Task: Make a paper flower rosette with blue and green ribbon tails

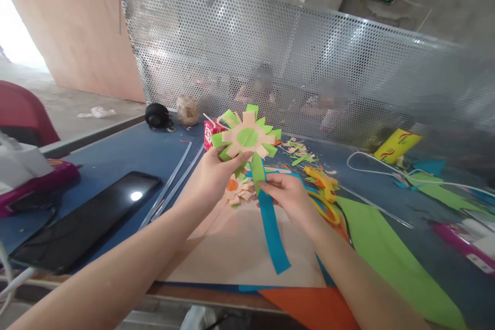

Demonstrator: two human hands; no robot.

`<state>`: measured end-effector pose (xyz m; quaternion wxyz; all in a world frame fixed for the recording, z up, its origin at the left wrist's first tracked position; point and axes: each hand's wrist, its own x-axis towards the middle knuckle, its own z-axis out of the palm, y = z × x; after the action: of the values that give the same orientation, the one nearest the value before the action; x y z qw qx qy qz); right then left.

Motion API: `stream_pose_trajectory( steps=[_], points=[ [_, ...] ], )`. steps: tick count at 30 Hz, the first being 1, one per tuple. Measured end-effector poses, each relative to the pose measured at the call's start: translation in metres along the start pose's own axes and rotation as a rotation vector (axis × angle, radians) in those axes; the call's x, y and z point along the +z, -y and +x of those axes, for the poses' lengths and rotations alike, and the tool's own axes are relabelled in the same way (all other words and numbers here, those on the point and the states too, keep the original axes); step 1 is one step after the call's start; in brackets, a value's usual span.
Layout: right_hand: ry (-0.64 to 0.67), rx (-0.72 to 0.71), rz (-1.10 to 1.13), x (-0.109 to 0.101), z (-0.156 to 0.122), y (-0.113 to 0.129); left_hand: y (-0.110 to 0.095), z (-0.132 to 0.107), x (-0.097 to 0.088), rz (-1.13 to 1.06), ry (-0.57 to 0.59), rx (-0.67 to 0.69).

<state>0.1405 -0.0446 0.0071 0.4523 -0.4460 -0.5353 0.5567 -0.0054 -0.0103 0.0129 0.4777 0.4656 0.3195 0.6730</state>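
Observation:
A paper flower (247, 137) with a green centre and peach and green petals is raised above the table. My left hand (211, 178) pinches its lower edge between thumb and fingers. From the flower hangs a short green paper strip (258, 170), and below that a long blue paper strip (274, 237). My right hand (292, 193) is closed on the strips where green meets blue; whether they are joined there is hidden by my fingers. Behind my hands, a second paper flower (232, 186) with an orange centre lies on a peach paper sheet (247, 258).
A yellow glue gun (325, 183), yellow-handled scissors (325, 206) and green paper (394, 252) lie right. A black phone (88, 216), clear glue sticks (174, 180) and a red box (209, 134) are left. Paper scraps (299, 150) sit before a perforated metal screen (232, 36); people are behind it.

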Motion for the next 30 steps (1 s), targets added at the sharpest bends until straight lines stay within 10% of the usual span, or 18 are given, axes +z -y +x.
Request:
stream_pose_trajectory(
  steps=[30],
  points=[
    [0.095,0.077,0.08,0.0004,0.0034,-0.0091,-0.0041,0.0059,-0.0016,0.009,-0.04,-0.014]
  ],
)
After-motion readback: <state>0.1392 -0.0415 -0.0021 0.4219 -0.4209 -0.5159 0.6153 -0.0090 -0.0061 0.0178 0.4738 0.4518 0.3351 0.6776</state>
